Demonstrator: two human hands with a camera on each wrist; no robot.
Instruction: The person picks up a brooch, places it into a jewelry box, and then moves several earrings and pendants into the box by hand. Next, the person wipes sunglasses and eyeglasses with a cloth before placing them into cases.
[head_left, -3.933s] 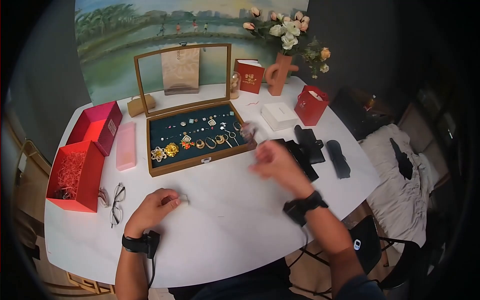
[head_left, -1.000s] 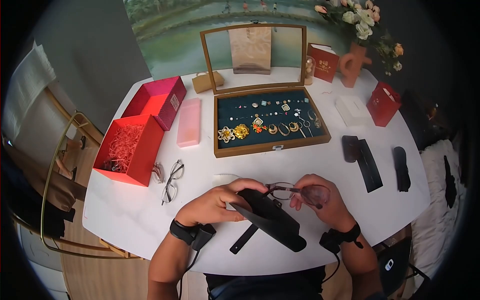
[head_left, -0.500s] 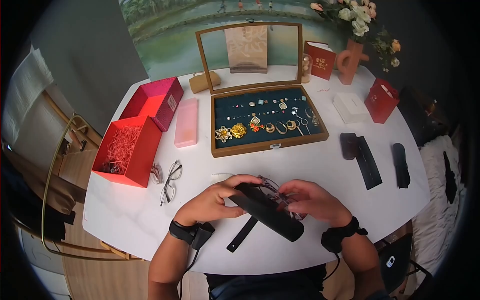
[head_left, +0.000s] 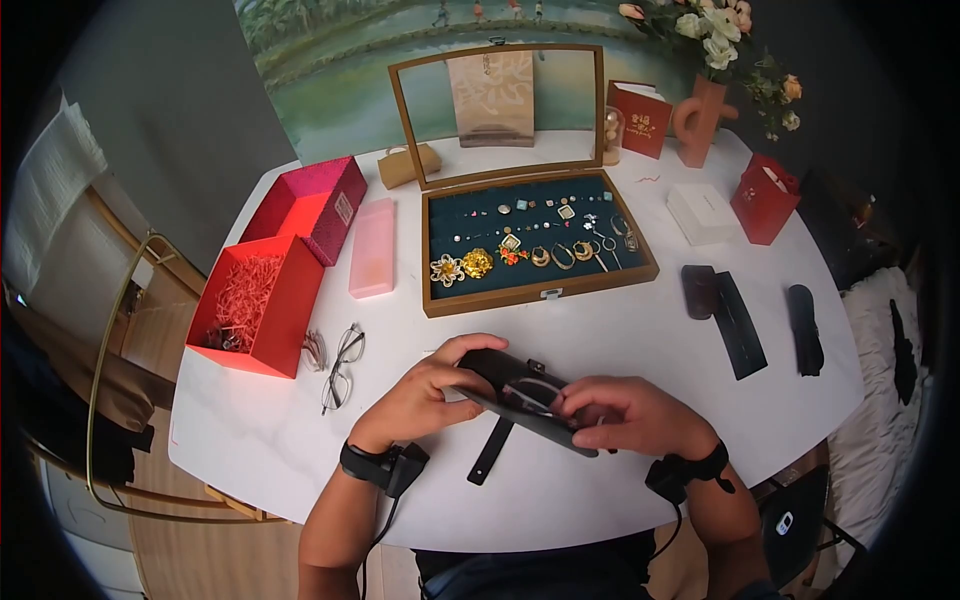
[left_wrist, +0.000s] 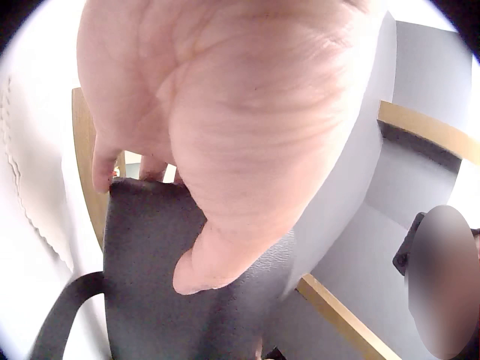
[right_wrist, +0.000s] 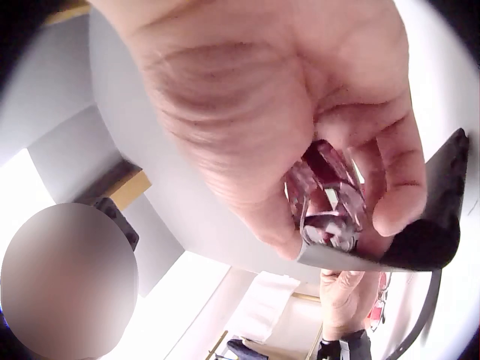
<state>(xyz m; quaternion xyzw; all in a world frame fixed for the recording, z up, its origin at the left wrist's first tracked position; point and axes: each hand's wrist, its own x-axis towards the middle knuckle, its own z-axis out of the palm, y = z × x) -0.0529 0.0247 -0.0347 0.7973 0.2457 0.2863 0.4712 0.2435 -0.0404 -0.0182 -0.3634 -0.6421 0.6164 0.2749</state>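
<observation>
My left hand (head_left: 420, 398) grips the far-left end of a black glasses case (head_left: 515, 412), thumb on the near wall and fingers on the far side. The case is open and tilted above the table, its strap (head_left: 488, 455) hanging down. In the left wrist view the thumb presses on the leathery case wall (left_wrist: 146, 240). My right hand (head_left: 645, 415) holds a pair of glasses (head_left: 538, 392) at the case's opening, partly inside it. The right wrist view shows the purplish glasses (right_wrist: 330, 199) between thumb and fingers, beside the case rim (right_wrist: 352, 262).
Wire-rimmed glasses (head_left: 342, 370) and a folded pair (head_left: 315, 350) lie at left by a red box (head_left: 275, 330). Behind stands an open wooden jewelry case (head_left: 540, 298). At right are a flat black case (head_left: 738, 325), a dark case (head_left: 698, 290) and a black pouch (head_left: 803, 330).
Earlier, my right hand held the glasses to the right of the case. The glasses have since moved left and down into the opening, while my left hand keeps hold of the case.
</observation>
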